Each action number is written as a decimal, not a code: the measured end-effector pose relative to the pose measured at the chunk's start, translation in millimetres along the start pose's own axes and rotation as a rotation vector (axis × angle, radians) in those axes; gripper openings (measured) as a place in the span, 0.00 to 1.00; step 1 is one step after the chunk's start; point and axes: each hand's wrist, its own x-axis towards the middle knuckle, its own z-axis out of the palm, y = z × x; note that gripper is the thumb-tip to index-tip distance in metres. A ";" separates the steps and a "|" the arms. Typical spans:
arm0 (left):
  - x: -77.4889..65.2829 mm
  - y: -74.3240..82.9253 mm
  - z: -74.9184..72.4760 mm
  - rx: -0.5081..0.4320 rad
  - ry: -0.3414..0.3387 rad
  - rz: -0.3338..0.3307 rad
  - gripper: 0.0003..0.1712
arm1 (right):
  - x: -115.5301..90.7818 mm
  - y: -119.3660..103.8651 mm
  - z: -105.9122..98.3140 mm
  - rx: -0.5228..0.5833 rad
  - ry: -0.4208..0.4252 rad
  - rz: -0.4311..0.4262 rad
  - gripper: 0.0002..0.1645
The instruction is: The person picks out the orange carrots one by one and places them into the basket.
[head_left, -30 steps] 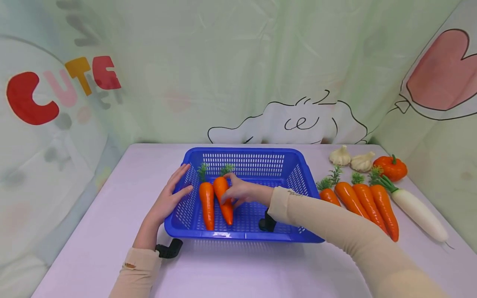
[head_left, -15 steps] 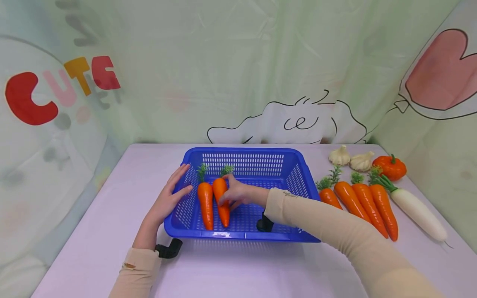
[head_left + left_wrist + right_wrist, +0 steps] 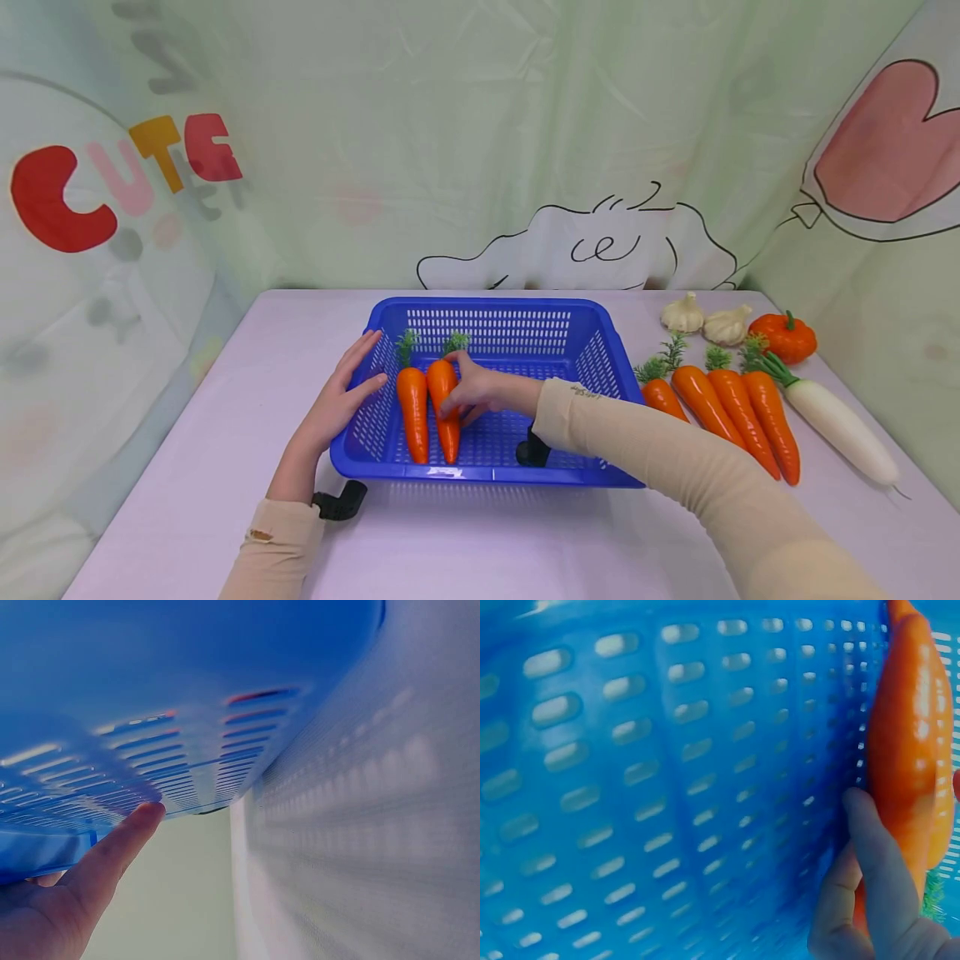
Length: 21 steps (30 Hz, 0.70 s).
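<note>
A blue perforated basket (image 3: 495, 475) stands mid-table with two orange carrots inside, side by side along its left part. My right hand (image 3: 483, 387) reaches in and grips the right-hand carrot (image 3: 441, 377) near its leafy top, thumb on one side and fingers on the other. In the right wrist view, fingers (image 3: 877, 855) lie against this carrot (image 3: 907, 735). The other carrot (image 3: 413, 408) lies just to its left. Fingers straight, my left hand (image 3: 337, 404) rests against the basket's left side; in the left wrist view a digit touches the slotted outer wall (image 3: 187, 776).
To the right of the basket lie several more carrots (image 3: 738, 408), partly behind the right sleeve. Beyond them are two garlic bulbs (image 3: 682, 313), an orange pumpkin (image 3: 783, 336) and a white radish (image 3: 840, 425). A printed curtain (image 3: 337, 150) hangs behind the table.
The gripped carrot's tip has swung left, so it lies nearly parallel to the other carrot, which has shifted slightly left. My right hand moved a little left; the left hand stayed put.
</note>
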 end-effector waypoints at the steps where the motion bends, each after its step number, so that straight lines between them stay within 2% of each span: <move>1: 0.0 0.1 0.0 0.000 -0.001 0.001 0.33 | -0.6 -0.2 -0.4 0.003 -0.009 0.000 0.54; 10: -0.6 1.0 0.1 -0.005 -0.003 -0.004 0.33 | -5.8 -3.3 -4.5 -0.005 -0.051 0.016 0.53; 21: -0.7 1.2 0.0 -0.001 0.001 -0.002 0.33 | -18.0 -13.1 -14.6 -0.019 -0.041 -0.014 0.53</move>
